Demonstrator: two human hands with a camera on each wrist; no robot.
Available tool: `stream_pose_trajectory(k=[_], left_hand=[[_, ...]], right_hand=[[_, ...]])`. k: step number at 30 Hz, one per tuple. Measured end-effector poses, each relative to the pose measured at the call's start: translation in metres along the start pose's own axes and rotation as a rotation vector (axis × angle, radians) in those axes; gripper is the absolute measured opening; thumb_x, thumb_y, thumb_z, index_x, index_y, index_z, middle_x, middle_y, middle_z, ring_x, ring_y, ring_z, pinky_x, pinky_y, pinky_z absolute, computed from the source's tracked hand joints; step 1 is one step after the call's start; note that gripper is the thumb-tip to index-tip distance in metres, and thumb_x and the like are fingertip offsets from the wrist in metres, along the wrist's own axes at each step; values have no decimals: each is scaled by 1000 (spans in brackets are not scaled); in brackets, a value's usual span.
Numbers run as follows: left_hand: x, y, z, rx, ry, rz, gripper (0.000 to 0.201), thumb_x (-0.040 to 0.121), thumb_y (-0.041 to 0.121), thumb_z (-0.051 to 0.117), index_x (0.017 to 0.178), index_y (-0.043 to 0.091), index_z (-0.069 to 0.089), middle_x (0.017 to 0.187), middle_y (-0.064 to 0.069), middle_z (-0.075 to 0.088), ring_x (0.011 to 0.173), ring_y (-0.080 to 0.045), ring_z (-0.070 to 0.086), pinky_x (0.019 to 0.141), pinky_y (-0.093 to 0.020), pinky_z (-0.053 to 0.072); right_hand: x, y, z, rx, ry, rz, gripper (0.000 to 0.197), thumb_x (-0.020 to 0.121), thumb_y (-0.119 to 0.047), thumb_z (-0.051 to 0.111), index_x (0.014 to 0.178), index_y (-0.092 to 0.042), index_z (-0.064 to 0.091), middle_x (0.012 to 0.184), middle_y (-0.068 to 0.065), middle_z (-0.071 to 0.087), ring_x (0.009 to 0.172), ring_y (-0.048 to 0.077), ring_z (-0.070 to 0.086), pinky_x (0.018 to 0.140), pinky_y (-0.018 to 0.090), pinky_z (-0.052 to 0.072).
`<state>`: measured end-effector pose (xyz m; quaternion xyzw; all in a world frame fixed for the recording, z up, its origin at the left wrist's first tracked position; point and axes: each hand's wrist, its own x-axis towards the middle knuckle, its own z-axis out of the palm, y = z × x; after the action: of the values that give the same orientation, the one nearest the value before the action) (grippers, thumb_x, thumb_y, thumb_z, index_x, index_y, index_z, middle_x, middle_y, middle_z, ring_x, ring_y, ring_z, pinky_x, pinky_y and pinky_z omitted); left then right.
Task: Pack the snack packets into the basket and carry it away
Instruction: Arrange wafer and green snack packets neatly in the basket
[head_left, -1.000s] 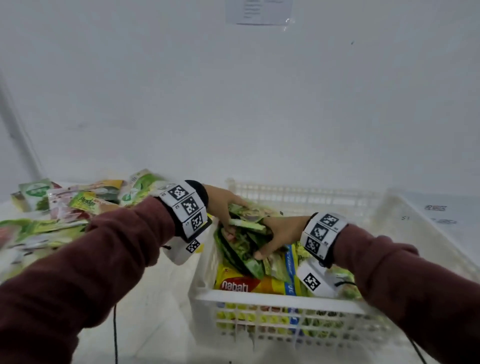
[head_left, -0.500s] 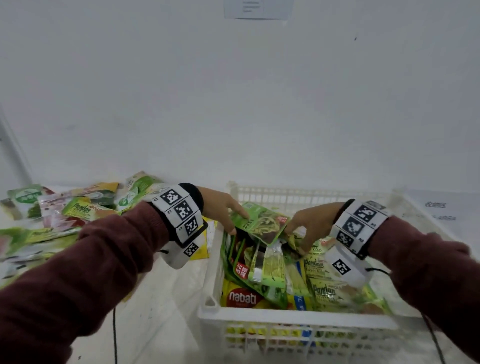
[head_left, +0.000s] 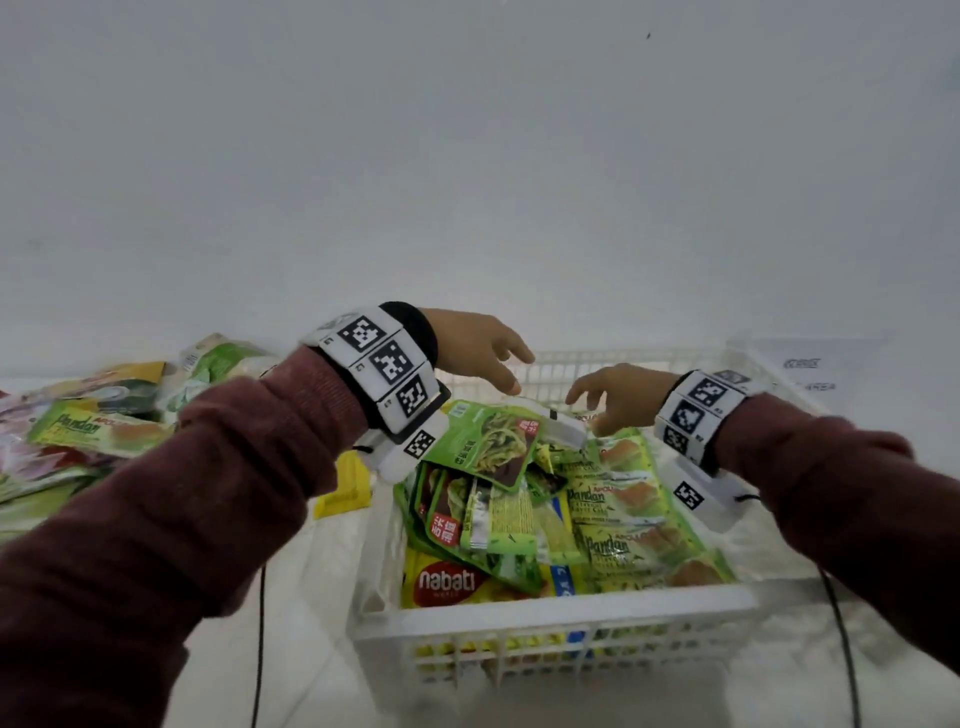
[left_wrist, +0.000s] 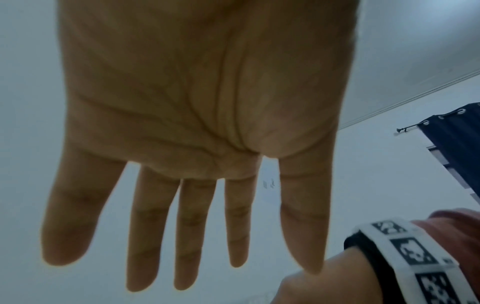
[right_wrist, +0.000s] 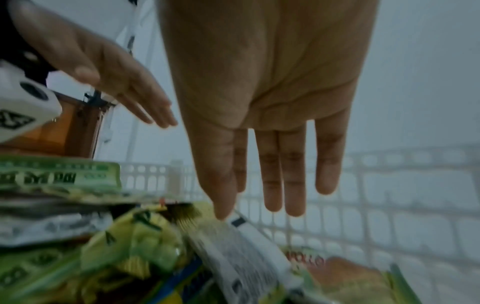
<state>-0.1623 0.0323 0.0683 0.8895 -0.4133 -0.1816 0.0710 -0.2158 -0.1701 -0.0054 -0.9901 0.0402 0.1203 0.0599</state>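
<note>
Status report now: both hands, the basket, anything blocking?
Left hand open, empty, above basket. Right hand open, empty, above snack packets in basket. More packets unpacked on table, left. Nothing blocking.

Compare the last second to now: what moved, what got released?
Both hands let go of the green packets they were pressing into the basket and lifted clear. The left hand and right hand now hover open above the pile, fingers straight. The top green packet lies loose on the heap. The basket, the nabati pack and the packets on the table stayed put.
</note>
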Motion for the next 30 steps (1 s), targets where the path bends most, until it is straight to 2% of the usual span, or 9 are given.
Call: stream_pose_trajectory(k=[3,6,9,12,17,21,26,28,30], left_hand=[[11,6,2,12,33,-28,51,91,33,54,139,24,39,145,-3,39,131,-17,39,96,-24,27],[20,6,2,31,55,-93,50,91,32,54,138,22,40,142,-5,42,129,-19,41,101,-28,30],[30,2,0,78,99,-177,49,92,29,54,138,19,42,141,-7,43,129,-20,41,104,-29,29],[45,-3,-3,122,143,-252,48,92,26,54,137,16,43,141,-7,43,130,-21,39,106,-31,28],[73,-4,5,212,112,-360,52,96,18,48,144,15,30,150,-8,31,137,-23,30,109,-31,24],[88,-8,18,240,28,-410,59,97,12,42,148,14,13,154,-8,21,141,-23,23,110,-29,20],[88,-9,22,254,17,-440,60,98,9,38,148,14,5,153,-12,22,140,-25,26,109,-29,21],[87,-10,23,249,23,-445,61,98,8,37,148,16,4,153,-12,23,138,-24,28,108,-29,23],[86,-10,24,241,31,-443,60,98,7,36,148,18,5,152,-12,25,137,-24,31,107,-30,25]], right_hand=[[11,1,9,-3,22,-69,44,88,-30,60,131,-26,49,122,6,57,94,18,53,84,25,38],[23,-2,16,-15,26,-155,49,85,-25,63,132,-24,48,122,6,58,106,20,56,88,28,41],[34,-2,28,-80,2,-195,51,87,-23,61,135,-23,43,124,2,57,107,20,57,91,34,49],[40,0,37,-168,26,-213,53,88,-23,60,135,-26,37,127,1,52,106,21,57,85,38,53],[45,11,31,-231,52,-250,46,87,-16,53,130,-20,39,120,8,57,102,27,58,75,33,47],[40,25,9,-137,157,-242,30,93,-16,45,122,-11,46,118,14,58,102,28,57,75,29,40],[35,48,-21,53,155,-213,36,91,-23,55,123,-6,53,124,10,56,112,24,52,85,25,37],[38,60,-24,144,161,-177,31,90,-16,56,121,-9,55,118,10,57,107,23,54,82,23,38],[42,71,-19,265,144,-142,24,89,-4,54,111,-14,57,102,8,59,94,21,57,81,27,45]])
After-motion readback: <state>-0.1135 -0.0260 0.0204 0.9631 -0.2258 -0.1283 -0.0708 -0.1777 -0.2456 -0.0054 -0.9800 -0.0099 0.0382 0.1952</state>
